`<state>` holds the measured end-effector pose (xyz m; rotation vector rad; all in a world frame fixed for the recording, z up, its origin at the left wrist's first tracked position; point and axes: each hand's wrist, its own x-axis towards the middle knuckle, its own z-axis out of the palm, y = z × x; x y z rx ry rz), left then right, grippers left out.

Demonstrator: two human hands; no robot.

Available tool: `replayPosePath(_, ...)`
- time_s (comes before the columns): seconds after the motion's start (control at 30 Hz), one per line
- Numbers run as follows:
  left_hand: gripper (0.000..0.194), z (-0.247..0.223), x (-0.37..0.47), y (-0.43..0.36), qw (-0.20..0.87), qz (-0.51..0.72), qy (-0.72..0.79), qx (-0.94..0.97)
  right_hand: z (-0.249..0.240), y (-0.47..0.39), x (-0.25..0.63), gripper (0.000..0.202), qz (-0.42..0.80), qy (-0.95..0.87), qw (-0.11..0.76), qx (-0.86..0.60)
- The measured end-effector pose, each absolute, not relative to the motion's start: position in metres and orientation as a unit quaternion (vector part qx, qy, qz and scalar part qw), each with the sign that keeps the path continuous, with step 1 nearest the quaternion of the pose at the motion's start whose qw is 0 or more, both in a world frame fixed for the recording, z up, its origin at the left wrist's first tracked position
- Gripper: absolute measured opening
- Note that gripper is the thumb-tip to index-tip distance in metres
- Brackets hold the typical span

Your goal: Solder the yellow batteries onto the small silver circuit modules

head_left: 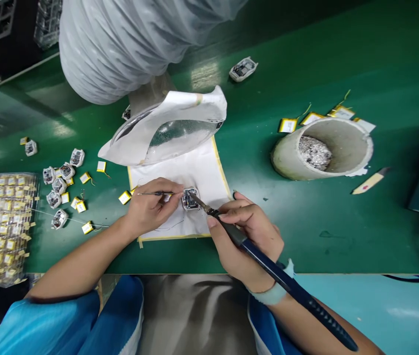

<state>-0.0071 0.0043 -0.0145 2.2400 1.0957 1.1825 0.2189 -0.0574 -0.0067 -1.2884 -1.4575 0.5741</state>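
Note:
My right hand is closed around a soldering iron with a dark blue handle. The iron's tip reaches onto the circuit board inside a small white device housing. From the other side, my left hand pinches thin metal tweezers, their far end close to the board; its fingers partly hide them. The housing lies on a white sheet edged with yellow tape. A yellow-edged battery cell is beside my left hand.
A clear fume hood on a grey flexible duct hangs just beyond my hands. Several housings and cells lie left, near a tray of batteries. At right are a round pot and a knife.

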Motion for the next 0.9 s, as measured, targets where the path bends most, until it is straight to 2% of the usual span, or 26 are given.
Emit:
replayPosePath(0.23,0.016,-0.0118,-0.0057,0.0062,0.164,0.419,0.382,0.807,-0.0041,-0.0566,0.2187,0.023,0.240,-0.625,0.508,-0.542)
replayPosePath(0.77,0.009,-0.0106,-0.0066,0.0054,0.157,0.390,0.398,0.815,-0.0050,-0.0552,0.2167,0.024,0.237,-0.633,0.501,-0.540)
replayPosePath(0.9,0.008,-0.0106,-0.0056,0.0054,0.160,0.391,0.399,0.814,-0.0070,-0.0573,0.2184,0.022,0.240,-0.599,0.535,-0.546)
